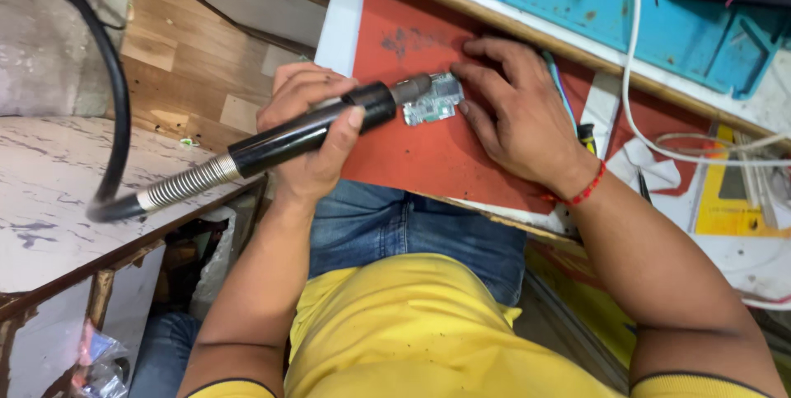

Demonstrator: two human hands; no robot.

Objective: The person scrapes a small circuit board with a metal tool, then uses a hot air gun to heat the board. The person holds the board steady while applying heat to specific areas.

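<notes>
Small green circuit board (433, 102): light, stiff, probably fragile; best held by edges. Right hand (517, 114) pressing it flat on red mat (428, 159). Left hand (309, 130) clamped around black hot-air handpiece (313, 130).

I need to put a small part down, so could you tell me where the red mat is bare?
The red mat is bare below the circuit board toward its near edge, and above near the dark smudge. Around the board it is crowded by both hands and the black hot-air handle.
</notes>
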